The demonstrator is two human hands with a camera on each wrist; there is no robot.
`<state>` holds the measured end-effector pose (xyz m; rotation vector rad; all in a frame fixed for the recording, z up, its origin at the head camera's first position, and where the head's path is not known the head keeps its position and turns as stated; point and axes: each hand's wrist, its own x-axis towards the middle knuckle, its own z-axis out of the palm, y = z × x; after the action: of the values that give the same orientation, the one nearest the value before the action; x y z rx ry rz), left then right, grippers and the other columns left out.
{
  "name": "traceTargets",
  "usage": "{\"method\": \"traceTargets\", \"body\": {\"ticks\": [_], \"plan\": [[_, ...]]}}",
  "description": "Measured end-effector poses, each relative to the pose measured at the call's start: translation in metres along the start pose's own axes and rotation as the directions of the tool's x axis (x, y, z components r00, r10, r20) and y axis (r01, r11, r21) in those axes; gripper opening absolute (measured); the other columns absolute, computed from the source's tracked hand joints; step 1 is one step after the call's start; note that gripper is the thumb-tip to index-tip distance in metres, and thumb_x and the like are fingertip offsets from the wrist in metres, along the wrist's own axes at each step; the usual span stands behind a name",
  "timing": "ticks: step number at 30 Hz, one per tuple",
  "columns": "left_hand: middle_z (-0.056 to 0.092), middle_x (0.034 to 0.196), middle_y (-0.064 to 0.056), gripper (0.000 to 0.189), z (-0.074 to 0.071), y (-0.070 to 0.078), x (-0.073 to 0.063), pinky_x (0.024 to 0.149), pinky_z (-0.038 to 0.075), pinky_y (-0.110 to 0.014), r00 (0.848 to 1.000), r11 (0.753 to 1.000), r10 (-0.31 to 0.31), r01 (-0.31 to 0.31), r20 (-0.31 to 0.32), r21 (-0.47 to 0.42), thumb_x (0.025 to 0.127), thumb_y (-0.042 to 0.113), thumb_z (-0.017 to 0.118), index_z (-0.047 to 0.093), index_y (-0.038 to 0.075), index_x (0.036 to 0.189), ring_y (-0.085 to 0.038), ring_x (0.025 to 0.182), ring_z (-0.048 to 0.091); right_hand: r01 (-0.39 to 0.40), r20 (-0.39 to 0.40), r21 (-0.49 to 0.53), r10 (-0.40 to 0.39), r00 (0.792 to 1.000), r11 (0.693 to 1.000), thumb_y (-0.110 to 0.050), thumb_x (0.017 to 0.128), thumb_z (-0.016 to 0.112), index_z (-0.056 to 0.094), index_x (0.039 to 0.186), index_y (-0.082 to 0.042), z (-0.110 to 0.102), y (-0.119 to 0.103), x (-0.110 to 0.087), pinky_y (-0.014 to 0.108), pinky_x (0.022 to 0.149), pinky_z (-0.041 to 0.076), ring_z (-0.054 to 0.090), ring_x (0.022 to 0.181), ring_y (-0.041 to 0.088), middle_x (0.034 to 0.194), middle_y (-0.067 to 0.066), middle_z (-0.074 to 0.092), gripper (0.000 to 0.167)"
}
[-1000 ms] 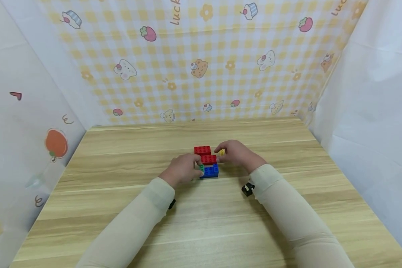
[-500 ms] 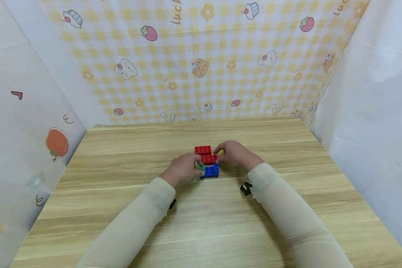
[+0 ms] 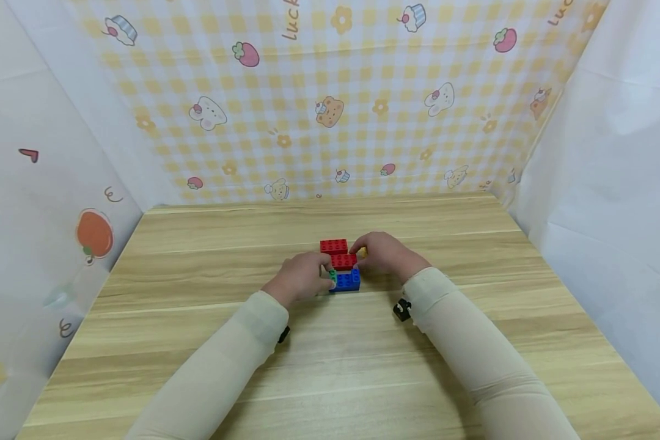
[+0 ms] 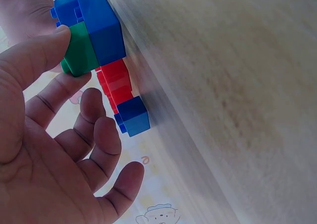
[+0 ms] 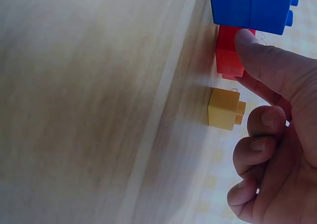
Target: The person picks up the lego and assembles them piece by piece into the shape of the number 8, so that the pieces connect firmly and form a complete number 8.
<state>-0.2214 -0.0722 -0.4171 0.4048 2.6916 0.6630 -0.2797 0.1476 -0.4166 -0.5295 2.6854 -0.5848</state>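
Note:
My left hand (image 3: 302, 276) pinches a small green building brick (image 4: 81, 50) between thumb and index finger. It sits on one end of a long blue brick (image 3: 345, 282). A small blue brick (image 3: 355, 274) stands on the other end. Just behind lies a red brick (image 3: 343, 261), whose right end my right hand (image 3: 384, 253) holds between thumb and index finger. The right wrist view shows the thumb (image 5: 247, 41) against this red brick (image 5: 229, 55), the other fingers curled free. A second red brick (image 3: 333, 246) lies farther back.
A yellow brick (image 5: 223, 109) stands on the wooden table (image 3: 330, 366) by my right hand, mostly hidden in the head view. Beyond my left fingers is another small blue brick (image 4: 132, 116). A patterned cloth (image 3: 286, 79) hangs at the table's back edge.
My right hand has shifted slightly left, closer around the front red brick's end, and now covers more of the yellow brick. My left hand stays on the green brick.

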Motion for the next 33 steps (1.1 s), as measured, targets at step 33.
{"method": "traceTargets", "body": {"ticks": [33], "plan": [[0.066,0.089,0.003,0.018,-0.003,0.004,-0.004,0.091,0.038,-0.047,1.0,1.0,0.009,-0.009,0.005,-0.004,0.096,0.029,0.079,0.067,0.02,0.105,-0.02,0.081,0.06,0.001,-0.049,0.009,-0.001,0.999,1.0,-0.026,0.094,0.082,0.077,0.125,-0.015,-0.011,0.002,-0.012,0.046,0.106,0.051,0.064,0.114,0.024,0.131,0.006,0.073,0.033]]}}
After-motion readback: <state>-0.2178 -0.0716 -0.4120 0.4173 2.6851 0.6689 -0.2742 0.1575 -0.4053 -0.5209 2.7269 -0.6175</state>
